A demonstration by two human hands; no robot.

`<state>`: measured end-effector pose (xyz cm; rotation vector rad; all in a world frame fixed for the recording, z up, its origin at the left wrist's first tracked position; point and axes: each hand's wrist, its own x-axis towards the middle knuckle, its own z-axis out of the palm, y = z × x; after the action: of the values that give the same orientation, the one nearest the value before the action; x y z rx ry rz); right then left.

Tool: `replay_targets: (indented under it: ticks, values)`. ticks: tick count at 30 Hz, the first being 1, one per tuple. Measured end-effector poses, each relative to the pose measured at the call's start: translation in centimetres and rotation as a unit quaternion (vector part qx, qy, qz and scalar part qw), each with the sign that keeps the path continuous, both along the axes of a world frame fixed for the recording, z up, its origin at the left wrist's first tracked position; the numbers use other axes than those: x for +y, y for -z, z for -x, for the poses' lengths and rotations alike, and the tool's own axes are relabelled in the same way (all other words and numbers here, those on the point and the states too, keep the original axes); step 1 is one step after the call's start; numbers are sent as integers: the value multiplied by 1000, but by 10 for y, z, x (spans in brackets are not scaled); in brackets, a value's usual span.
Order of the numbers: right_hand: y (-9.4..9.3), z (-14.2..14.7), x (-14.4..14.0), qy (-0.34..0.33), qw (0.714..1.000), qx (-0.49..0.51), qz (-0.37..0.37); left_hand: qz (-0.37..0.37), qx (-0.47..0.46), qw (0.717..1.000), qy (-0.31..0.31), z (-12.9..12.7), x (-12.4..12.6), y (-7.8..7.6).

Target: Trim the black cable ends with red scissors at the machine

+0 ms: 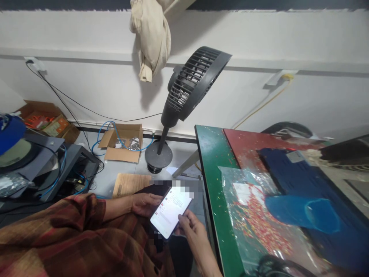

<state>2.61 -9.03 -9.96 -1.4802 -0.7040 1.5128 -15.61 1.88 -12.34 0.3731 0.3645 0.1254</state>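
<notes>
1. The phone [171,209], screen lit, sits low in the frame's centre, over the lap.
2. Left hand [144,204] cups its top edge; right hand [191,227] pinches the lower corner.
3. Such a light corner grip could let it slip to the floor.
4. The worktop [211,173] edge at right is near enough to knock it.

The person wears a loose plaid garment in dark red, brown and muted orange, with thin darker lines crossing the checks. Its left sleeve [57,227] is wide and soft, folding in heavy creases and ending above the wrist, well back from the fingers [152,198] of the left hand [144,204]. The right hand [193,229] and its forearm are bare, with no sleeve, ring or watch in sight.
</notes>
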Motion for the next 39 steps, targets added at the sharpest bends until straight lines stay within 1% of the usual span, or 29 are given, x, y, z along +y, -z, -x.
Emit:
replay_targets:
  ticks: [8,19,26,33,39]
  values:
    - [-2,1,2,3,1000,8,-1,-6,-7,1000,7,0,1,-3]
    - [-3,0,1,-1,1000,11,3,0,-21,1000,4,0,0,7]
    - [-3,1,2,0,1000,5,8,1,-24,1000,3,-1,0,6]
    - [3,0,2,4,1000,9,1,4,-23,1000,1,0,0,5]
    - [4,0,0,8,1000,4,3,4,-17,1000,-1,-1,0,5]
